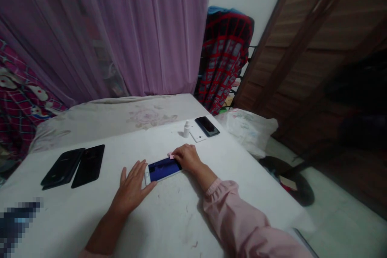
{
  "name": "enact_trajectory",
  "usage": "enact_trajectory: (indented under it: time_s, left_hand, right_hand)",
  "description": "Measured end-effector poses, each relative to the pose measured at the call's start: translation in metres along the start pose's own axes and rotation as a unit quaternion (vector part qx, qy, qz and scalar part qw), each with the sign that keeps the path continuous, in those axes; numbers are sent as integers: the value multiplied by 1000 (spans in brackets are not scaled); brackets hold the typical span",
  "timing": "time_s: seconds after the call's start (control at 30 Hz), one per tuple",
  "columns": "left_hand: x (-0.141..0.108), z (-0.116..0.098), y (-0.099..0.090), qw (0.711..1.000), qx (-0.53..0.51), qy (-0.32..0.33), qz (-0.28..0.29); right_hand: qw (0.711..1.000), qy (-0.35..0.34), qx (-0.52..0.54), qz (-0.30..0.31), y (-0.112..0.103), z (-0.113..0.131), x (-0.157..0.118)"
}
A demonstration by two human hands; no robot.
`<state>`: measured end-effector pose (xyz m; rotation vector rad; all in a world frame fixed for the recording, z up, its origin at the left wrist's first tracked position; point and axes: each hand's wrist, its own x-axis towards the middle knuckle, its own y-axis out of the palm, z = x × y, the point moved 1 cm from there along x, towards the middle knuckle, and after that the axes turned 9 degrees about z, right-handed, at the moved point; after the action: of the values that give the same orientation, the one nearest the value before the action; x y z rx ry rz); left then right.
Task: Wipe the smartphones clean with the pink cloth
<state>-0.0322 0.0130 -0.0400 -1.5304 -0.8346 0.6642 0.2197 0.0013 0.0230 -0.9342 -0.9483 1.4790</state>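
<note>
A white smartphone (163,170) lies on the white tabletop (169,209) with its screen up, showing dark blue. My left hand (131,189) rests flat with fingers apart, its fingertips against the phone's left end. My right hand (187,158) lies over the phone's right end, pressing a small pink cloth (171,155) whose corner shows under the fingertips. Farther back stand a small white dropper bottle (186,129), a white phone panel (197,134) and a black smartphone (207,126). Two black smartphones (63,166) (89,165) lie face down at the left.
The tabletop sits on a pale mattress (121,117) before a purple curtain (105,28). A red plaid cloth (225,60) hangs behind it. A white plastic bag (249,131) lies past the right edge, above a dark round object (290,179) on the tiled floor.
</note>
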Motion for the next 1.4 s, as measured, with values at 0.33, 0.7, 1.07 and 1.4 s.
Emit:
enact_trajectory:
  time_s: [0.33, 0.7, 1.07, 1.4]
  left_hand:
    - [3, -1, 1, 1000, 7, -5, -11]
    - [2, -2, -2, 1000, 2, -2, -12]
    - [3, -4, -3, 1000, 12, -10, -3]
    - [0, -3, -2, 1000, 2, 6, -13]
  right_hand:
    - [996, -81, -35, 19, 25, 70, 21]
    - [1000, -11, 0, -7, -2, 7, 0]
    - [998, -60, -10, 9, 28, 72, 15]
    - [999, -28, -11, 19, 1, 11, 4]
